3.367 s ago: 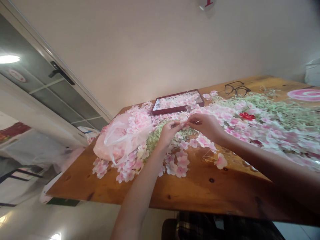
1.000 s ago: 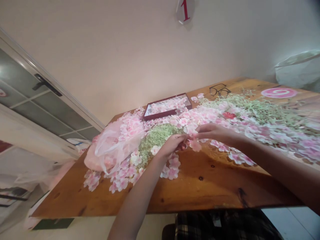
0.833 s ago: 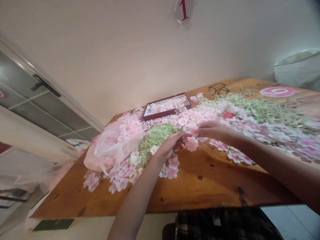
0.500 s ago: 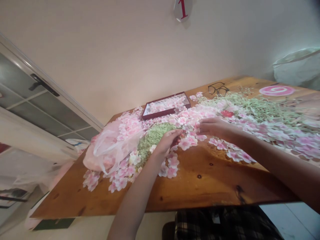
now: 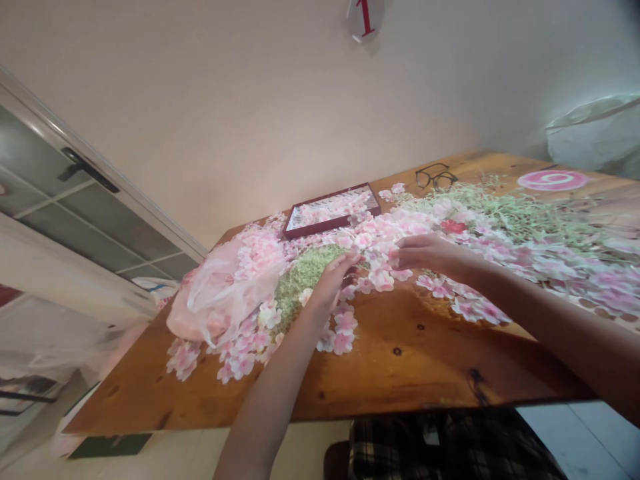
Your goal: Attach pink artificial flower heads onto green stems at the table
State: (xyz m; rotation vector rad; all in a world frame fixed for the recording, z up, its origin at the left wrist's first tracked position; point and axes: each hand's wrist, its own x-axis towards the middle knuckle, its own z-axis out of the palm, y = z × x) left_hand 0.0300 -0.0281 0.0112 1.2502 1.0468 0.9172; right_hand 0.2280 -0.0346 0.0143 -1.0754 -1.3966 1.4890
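Note:
Pink-and-white artificial cherry blossoms (image 5: 381, 277) lie between my two hands near the middle of the table. My right hand (image 5: 425, 253) comes in from the right, its fingers bent and closed on the blossoms by its fingertips. Facing it from the left, my left hand (image 5: 337, 283) has its thumb and fingers slightly apart, with nothing plainly held. Beneath and behind that hand is a mound of pale green shredded filler (image 5: 307, 270). More loose blossoms (image 5: 345, 327) lie just under the left wrist. The exact contact at my fingertips is too small to make out.
A dark red tray (image 5: 333, 223) with blossoms stands against the wall. To the left sits a translucent plastic bag (image 5: 215, 297). Black glasses (image 5: 436, 179), a red flower (image 5: 454, 227), more green filler (image 5: 530, 217) and a pink round disc (image 5: 553, 180) lie rightward on the wooden table (image 5: 400, 373).
My left hand has drawn slightly left, and its thumb and fingers have parted from a pinch. The blossoms between the hands have shifted a little; my right hand stays nearly in place.

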